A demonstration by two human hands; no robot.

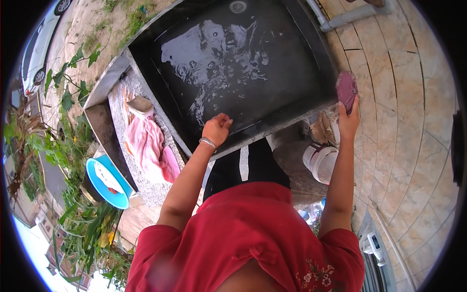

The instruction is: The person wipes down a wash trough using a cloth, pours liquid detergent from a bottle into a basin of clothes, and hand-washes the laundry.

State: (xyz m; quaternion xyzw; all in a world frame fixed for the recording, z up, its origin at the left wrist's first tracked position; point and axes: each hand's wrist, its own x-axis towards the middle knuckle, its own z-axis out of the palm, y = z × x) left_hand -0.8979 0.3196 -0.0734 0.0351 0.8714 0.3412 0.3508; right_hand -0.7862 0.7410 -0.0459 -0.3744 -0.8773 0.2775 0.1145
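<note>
In my right hand (349, 119) is a wadded purple-pink cloth (346, 89), held upright beside the right front corner of a dark stone basin (262, 129). My left hand (216, 129), with a silver bangle at the wrist, hovers over the basin's near left part. Its fingers are curled in and nothing shows between them. Rippled water (292, 84) with bubbles and bright reflections covers the basin's floor. A round drain (238, 7) shows at the far side.
On the speckled stone ledge (160, 195) at the left lie a pink towel (146, 138) and a scrubbing brush (140, 104). Beyond it stands a blue plastic basin (126, 199) with white cloth inside. A white bucket (324, 166) sits below right, by the tiled wall (379, 120). A grey pipe (350, 17) runs behind.
</note>
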